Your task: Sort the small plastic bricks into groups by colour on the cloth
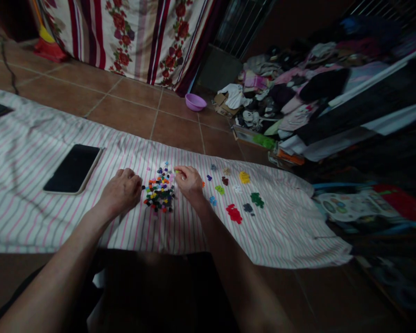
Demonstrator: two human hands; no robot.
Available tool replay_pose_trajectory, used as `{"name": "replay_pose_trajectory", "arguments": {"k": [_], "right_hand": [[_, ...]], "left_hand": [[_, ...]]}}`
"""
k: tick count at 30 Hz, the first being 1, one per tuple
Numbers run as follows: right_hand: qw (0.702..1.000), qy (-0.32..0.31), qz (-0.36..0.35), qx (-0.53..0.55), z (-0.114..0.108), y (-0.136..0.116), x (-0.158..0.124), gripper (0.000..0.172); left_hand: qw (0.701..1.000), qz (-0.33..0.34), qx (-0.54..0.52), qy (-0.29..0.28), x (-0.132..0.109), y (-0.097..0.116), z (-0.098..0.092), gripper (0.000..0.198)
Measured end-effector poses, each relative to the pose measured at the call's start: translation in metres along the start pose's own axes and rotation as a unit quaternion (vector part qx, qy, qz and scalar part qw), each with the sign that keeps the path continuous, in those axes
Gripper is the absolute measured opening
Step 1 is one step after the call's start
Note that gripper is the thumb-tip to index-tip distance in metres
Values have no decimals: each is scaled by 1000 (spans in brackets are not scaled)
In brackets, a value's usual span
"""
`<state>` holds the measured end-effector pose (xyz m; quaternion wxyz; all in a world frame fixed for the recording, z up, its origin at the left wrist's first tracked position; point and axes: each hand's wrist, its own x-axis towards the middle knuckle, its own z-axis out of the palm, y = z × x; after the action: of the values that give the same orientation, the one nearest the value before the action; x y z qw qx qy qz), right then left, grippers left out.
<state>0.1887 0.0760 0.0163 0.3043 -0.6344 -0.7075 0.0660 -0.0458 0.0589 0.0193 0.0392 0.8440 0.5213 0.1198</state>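
Note:
A mixed pile of small coloured pieces (161, 194), like beads or tiny blocks, lies on the striped cloth (131, 236). My left hand (123, 188) rests at the pile's left edge with its fingers curled in; whatever they may hold is hidden. On the other side, my right hand (190, 184) pinches a small lime-green piece (176, 172) between thumb and finger. Sorted by colour to the right are a red heap (234, 213), a dark green heap (257, 200), a yellow heap (244, 177), a lime-green heap (219, 189) and several smaller groups.
A phone or tablet (72, 169) with a dark screen lies left of my left hand. Beyond the cloth, a purple basin (195, 102) stands on the tiled floor (125, 111). Piled clothes (284, 92) fill the back right. A flowered curtain (135, 41) hangs at the back.

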Motion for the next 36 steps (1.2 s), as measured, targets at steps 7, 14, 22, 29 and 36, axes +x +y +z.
{"name": "replay_pose_trajectory", "arguments": {"k": [7,14,22,29,36], "right_hand": [[999,41,26,-3,-34,29,-12,28],[994,53,87,-46,-74,70,-32,28],[979,78,154,-107,-96,97,-48,23],[976,66,158,-134,-99,105,-54,16],[973,54,159,-157,-96,106,-58,14]], "left_hand": [[1000,-11,8,7,-1,1,-3,30],[1000,-6,10,-2,0,2,-3,32],[1000,0,8,4,-1,0,1,32],[1000,-9,-11,17,-1,-1,1,29],[1000,-10,1,15,-1,0,1,32]]}}
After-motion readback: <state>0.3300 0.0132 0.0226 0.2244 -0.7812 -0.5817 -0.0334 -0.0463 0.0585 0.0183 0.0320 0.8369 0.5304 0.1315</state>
